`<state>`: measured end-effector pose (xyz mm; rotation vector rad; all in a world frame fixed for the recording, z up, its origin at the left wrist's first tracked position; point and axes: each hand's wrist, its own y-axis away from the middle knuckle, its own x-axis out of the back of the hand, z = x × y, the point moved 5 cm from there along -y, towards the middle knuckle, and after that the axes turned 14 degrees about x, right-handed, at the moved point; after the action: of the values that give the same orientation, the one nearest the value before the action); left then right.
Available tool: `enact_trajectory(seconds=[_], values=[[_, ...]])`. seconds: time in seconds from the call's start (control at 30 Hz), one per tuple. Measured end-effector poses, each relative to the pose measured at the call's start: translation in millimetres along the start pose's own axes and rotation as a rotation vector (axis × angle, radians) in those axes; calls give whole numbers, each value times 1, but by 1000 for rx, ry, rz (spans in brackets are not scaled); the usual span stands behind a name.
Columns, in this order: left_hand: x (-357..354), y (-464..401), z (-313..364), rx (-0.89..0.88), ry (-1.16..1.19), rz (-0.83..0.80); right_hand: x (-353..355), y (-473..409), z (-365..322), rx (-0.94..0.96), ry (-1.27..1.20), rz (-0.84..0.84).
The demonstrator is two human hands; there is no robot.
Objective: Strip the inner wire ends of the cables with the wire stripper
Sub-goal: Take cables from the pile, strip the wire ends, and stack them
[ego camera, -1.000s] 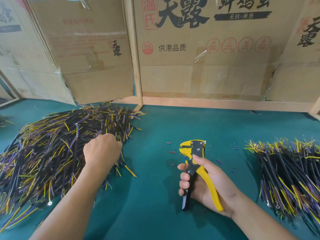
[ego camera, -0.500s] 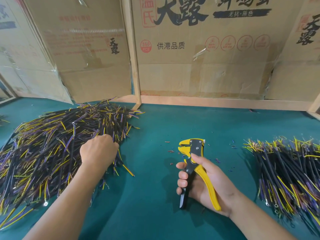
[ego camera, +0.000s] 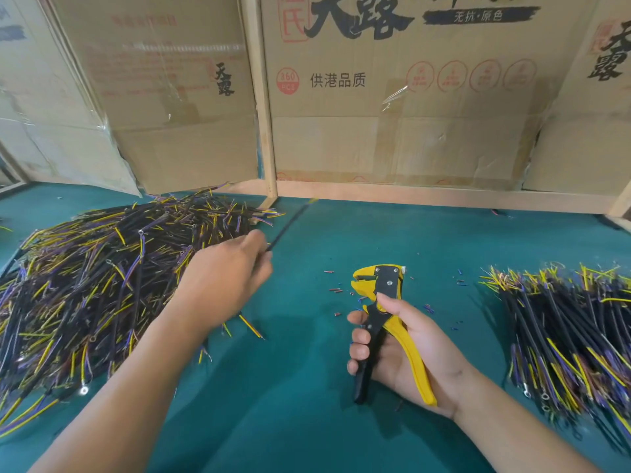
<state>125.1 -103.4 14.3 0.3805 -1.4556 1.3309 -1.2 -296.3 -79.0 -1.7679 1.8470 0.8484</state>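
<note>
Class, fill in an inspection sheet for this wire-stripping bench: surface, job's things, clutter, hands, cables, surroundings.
Surface: green mat covers the bench.
Job's things: yellow-and-black wire stripper, head pointing away from the person.
Clutter: small bits of stripped insulation scattered around the stripper's head.
Hands: left hand pinches one black cable beside the left pile; right hand grips the stripper's handles.
Cables: large loose pile on the left; neater pile on the right, yellow and purple inner ends showing.
Surroundings: printed cardboard boxes on a wooden frame behind the bench.
</note>
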Motion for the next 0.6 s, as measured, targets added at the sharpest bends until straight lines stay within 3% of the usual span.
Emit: enact_trajectory(seconds=[0.07, 0.17, 0.6], values=[[4, 8, 17, -172, 76, -38, 0, 0, 0, 1, -6, -2], [-4, 16, 26, -295, 84, -159, -1, 0, 0, 4, -3, 0], [-13, 21, 28, -357, 92, -266, -3, 2, -3, 24, -1, 20]])
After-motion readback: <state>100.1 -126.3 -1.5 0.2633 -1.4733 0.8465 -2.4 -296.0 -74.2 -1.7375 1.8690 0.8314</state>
